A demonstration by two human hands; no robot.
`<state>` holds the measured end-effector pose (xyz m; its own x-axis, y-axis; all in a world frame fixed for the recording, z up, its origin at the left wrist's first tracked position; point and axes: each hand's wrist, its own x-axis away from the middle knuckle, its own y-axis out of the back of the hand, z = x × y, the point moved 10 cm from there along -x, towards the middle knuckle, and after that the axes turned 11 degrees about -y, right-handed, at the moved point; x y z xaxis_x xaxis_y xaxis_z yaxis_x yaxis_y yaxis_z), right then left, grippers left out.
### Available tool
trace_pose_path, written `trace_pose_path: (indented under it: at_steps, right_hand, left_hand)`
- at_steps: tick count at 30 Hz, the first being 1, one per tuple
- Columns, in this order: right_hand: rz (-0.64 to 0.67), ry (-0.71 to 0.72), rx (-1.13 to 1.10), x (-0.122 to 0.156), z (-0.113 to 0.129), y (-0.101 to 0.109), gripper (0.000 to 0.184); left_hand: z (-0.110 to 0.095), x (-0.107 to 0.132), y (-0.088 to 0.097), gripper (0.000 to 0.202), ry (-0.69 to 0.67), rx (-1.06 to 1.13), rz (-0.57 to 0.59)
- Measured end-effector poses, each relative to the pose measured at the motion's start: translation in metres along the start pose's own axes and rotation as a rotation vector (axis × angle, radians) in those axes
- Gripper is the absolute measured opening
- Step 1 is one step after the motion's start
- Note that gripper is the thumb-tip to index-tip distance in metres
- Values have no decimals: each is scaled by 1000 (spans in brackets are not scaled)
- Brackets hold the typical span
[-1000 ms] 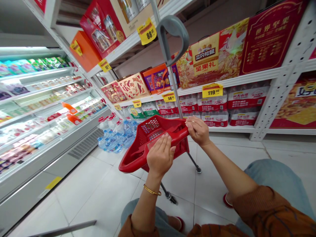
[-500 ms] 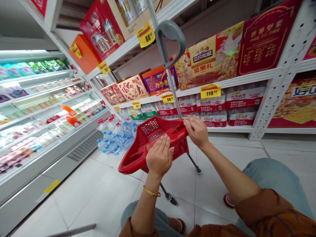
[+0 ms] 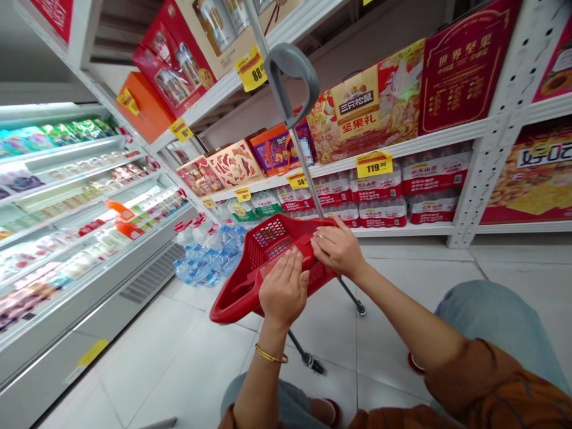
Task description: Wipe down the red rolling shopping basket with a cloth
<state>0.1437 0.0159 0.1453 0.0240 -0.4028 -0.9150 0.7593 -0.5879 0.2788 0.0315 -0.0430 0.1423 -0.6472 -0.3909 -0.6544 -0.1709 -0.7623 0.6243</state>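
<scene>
A red plastic shopping basket (image 3: pixel 250 274) on wheels stands tilted in front of me, its grey pull handle (image 3: pixel 292 80) raised on a metal pole. My left hand (image 3: pixel 283 289) grips the basket's near rim, fingers curled over it, a gold bangle on the wrist. My right hand (image 3: pixel 337 250) holds the rim's right side next to the pole, fingers bent over the edge. The basket's mesh wall shows; I see nothing inside it.
A lit chiller cabinet (image 3: pixel 80 238) with packaged goods runs along the left. Shelves (image 3: pixel 402 146) of gift boxes and bottled-water packs with yellow price tags stand ahead and right. Loose water bottles (image 3: pixel 205 256) lie on the white tiled floor beyond the basket.
My right hand has slid left along the rim, closer to my left hand. The view has shifted slightly; the basket sits a little more to the left.
</scene>
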Motion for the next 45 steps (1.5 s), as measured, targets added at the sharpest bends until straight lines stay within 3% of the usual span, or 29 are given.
trace_pose_path:
  at_steps: [7, 12, 31, 37, 41, 45]
  right_hand:
    - [119, -115, -121, -10, -60, -7, 26]
    - [166, -168, -179, -11, -75, -13, 30]
    - [27, -112, -142, 1, -24, 12, 25]
    - [59, -146, -129, 4, -16, 11, 25]
    - [50, -157, -127, 5, -9, 12, 25]
    - [55, -170, -122, 6, -5, 12, 25]
  left_hand:
    - [0, 0, 4, 41, -19, -15, -10]
    - [2, 3, 8, 38, -43, -20, -27]
    - [26, 28, 23, 41, -110, 126, -55]
    - [37, 33, 26, 41, -97, 190, -33]
    - [40, 28, 31, 41, -40, 142, -33]
    - [24, 10, 26, 44, -44, 82, 5]
